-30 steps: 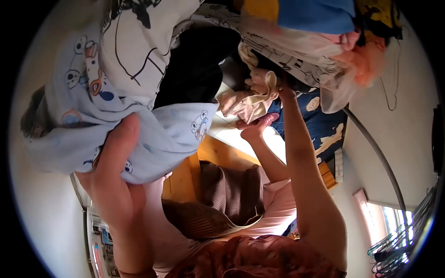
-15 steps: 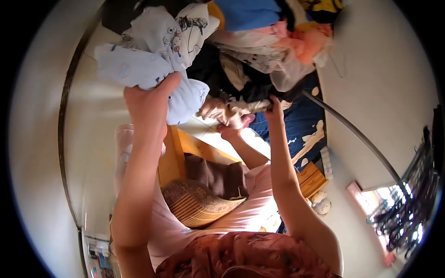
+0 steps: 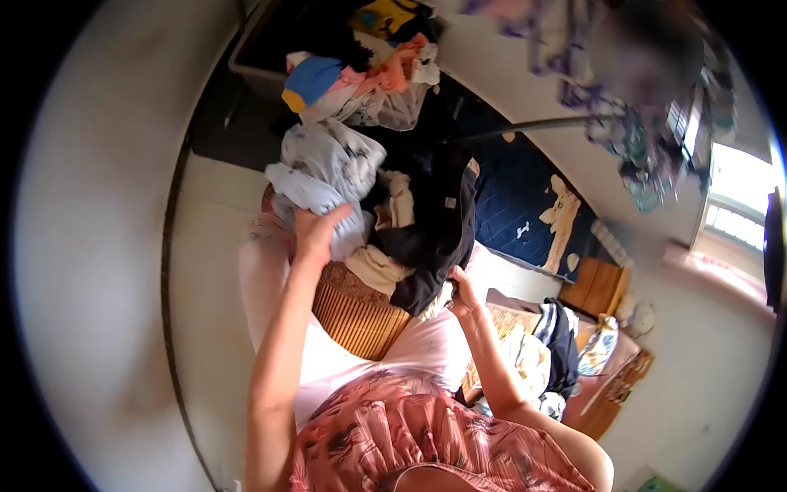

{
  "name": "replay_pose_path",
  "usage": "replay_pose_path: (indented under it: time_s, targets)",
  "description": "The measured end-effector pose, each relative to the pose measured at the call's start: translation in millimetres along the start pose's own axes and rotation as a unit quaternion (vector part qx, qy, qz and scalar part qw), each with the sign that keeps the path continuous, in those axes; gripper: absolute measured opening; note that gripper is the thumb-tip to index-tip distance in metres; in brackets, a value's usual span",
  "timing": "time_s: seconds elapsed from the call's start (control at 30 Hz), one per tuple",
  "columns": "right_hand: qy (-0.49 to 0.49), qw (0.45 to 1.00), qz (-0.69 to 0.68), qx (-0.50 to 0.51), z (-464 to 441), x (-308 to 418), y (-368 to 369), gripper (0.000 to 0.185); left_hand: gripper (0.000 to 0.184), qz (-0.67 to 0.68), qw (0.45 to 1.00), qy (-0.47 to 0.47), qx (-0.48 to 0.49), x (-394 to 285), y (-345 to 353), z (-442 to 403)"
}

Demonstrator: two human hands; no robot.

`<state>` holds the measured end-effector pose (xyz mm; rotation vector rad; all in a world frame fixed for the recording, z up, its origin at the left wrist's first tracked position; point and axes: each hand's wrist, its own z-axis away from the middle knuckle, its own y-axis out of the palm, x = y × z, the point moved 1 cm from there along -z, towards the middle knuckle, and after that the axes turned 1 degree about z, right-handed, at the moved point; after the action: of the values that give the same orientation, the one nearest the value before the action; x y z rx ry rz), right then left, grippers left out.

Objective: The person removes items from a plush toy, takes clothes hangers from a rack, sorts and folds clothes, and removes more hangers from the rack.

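My left hand (image 3: 316,235) is closed on a pale blue printed garment (image 3: 316,190), bunched above my knees. A white garment with dark drawings (image 3: 358,153) lies against it. On the right, my right hand (image 3: 466,293) grips the edge of a black garment (image 3: 430,246), which hangs down in loose folds. Beige cloth (image 3: 377,272) is tangled between the two, its lower end partly hidden by the black fabric. Below the clothes, a brown striped woven mat (image 3: 352,310) shows between my legs.
Beyond the pile stands a grey bin (image 3: 250,70) with more clothes, including a blue piece (image 3: 313,79). A dark blue patterned mat (image 3: 520,213) lies to the right. Clothes (image 3: 557,344) lie beside my right arm. Hangers (image 3: 639,156) dangle at upper right.
Both hands have come down and closer to my lap, drawing the pale blue and black garments with them. My view has shifted, showing the bin and the clothes at right.
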<state>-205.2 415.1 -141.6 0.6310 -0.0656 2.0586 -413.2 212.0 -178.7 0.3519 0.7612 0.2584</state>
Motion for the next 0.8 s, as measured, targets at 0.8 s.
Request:
replay_pose_path:
  time_s: [0.8]
  targets:
    - [-0.489, 0.779, -0.379, 0.103, 271, 39, -176, 0.068, 0.045, -0.405, 0.684, 0.355, 0.492, 61, 329, 338]
